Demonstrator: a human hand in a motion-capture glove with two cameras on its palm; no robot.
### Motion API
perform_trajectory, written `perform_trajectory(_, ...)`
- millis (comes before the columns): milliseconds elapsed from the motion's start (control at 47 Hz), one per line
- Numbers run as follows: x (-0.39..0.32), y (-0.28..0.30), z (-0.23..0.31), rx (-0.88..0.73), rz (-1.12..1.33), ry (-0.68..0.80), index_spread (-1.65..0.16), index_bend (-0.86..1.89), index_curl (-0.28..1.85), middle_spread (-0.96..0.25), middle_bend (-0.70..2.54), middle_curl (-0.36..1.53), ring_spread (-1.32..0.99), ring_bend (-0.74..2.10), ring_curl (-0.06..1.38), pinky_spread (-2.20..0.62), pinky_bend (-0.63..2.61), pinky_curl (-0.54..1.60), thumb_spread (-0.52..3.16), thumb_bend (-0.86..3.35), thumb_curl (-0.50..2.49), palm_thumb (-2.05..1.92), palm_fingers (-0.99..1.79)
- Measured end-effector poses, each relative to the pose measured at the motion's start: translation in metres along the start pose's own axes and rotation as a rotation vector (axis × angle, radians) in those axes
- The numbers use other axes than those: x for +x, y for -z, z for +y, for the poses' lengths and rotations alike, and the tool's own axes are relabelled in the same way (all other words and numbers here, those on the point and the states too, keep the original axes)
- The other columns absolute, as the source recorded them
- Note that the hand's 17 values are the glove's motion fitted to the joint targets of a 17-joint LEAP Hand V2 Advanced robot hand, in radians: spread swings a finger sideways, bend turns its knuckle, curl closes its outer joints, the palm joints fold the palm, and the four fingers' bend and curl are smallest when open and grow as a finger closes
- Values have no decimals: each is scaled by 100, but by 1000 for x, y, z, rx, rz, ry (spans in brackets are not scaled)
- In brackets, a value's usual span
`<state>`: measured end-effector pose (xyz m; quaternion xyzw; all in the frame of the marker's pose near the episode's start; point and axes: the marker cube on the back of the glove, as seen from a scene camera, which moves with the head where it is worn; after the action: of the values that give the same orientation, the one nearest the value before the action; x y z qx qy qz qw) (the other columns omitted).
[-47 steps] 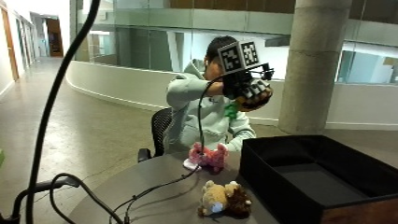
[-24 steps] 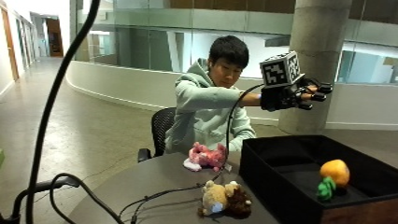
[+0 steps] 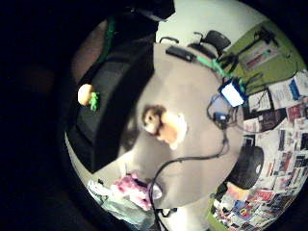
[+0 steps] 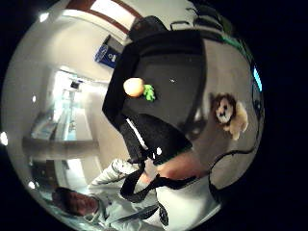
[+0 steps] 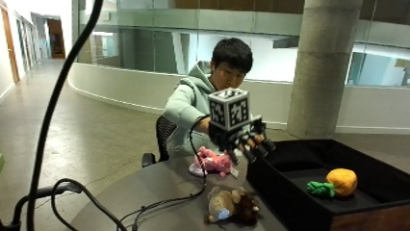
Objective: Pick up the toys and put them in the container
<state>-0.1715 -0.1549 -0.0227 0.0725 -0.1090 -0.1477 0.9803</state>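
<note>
Your gloved right hand point(image 5: 247, 142) hangs just outside the near wall of the black container point(image 5: 291, 192), above the table point(image 5: 160, 192), fingers spread and pointing down with nothing in them. Half a second ago that hand was up high over the container; now it has come down and back toward you, beside the container's corner.

The orange toy with green leaves point(image 5: 334, 183) has landed: a second ago the container sat bare and the hand was raised near your face with something green in it, and now the toy lies on the container's floor, toward the far side from you. That counts as one toy delivered.

Two toys are outside. The pink plush point(image 5: 213, 161) lies on the table just beside the container's corner, close under your hand. The brown lion plush point(image 5: 232, 206) lies on the table along the container's long wall, further from you than the pink one. Both sit where they sat a second ago.

The task looks roughly a third done. Your hand seems to be heading for the pink plush, the nearest toy; the grasp is not yet made. Mind the cable point(image 5: 185, 199) trailing across the table between the two plush toys.
</note>
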Motion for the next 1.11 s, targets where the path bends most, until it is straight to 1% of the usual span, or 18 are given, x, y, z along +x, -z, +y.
perform_trajectory(106,24,-78,19,-89,58,-123,-27,13,29,1,13,29,-4,18,26,3,67,34,123,-4,32,-5,-17)
perform_trajectory(170,40,-116,19,-116,118,-173,-27,12,28,1,13,28,-4,18,26,3,68,34,126,-3,31,-4,-18)
perform_trajectory(213,53,-131,11,-94,180,-172,-27,12,27,1,12,27,-3,20,26,3,70,34,130,0,31,1,-16)
perform_trajectory(277,64,-143,5,23,267,-141,-29,13,27,0,13,27,-4,29,29,3,73,35,136,5,32,9,-1)
perform_trajectory(319,68,-147,4,105,287,-122,-29,8,25,-1,20,28,-9,49,32,1,76,35,140,11,34,20,25)
perform_trajectory(362,71,-150,3,154,279,-117,-29,2,19,-5,39,33,-17,76,36,-8,74,31,140,18,38,33,70)
perform_trajectory(383,72,-151,3,168,267,-118,-29,0,17,-5,37,32,-19,77,33,-8,73,29,141,18,38,35,62)
perform_trajectory(404,74,-152,2,178,254,-122,-28,0,17,-7,58,39,-21,89,40,-15,75,31,139,20,40,40,94)
perform_trajectory(447,78,-152,1,188,226,-128,-28,-1,13,-10,66,42,-24,96,41,-21,74,30,137,21,41,43,101)
perform_trajectory(489,80,-151,1,191,204,-132,-26,3,13,-12,76,46,-25,107,47,-26,77,34,134,21,42,46,114)
perform_trajectory(511,80,-150,1,191,195,-134,-25,4,13,-12,79,48,-26,110,49,-28,78,35,134,21,42,47,112)
perform_trajectory(532,81,-149,1,192,189,-136,-24,10,14,-13,85,51,-26,115,52,-29,85,39,130,21,43,49,127)
perform_trajectory(596,80,-147,3,185,167,-157,-23,22,17,-15,94,55,-27,124,56,-32,94,43,115,18,48,54,138)
perform_trajectory(617,80,-146,4,176,156,-168,-23,23,17,-16,96,57,-28,126,57,-33,95,44,112,18,49,55,136)
perform_trajectory(660,79,-144,6,142,124,-191,-24,38,22,-17,100,59,-28,126,58,-35,97,46,105,18,52,59,140)
perform_trajectory(766,76,-136,18,-4,15,-221,-24,63,30,-19,110,64,-30,129,60,-37,101,50,92,18,58,64,135)
perform_trajectory(872,63,-120,36,-115,-21,-231,-23,80,39,-20,121,70,-31,132,62,-40,107,53,85,16,63,65,128)
perform_trajectory(1106,13,-29,52,-140,20,-161,-23,91,51,-20,135,77,-32,145,65,-42,117,60,87,7,68,54,115)
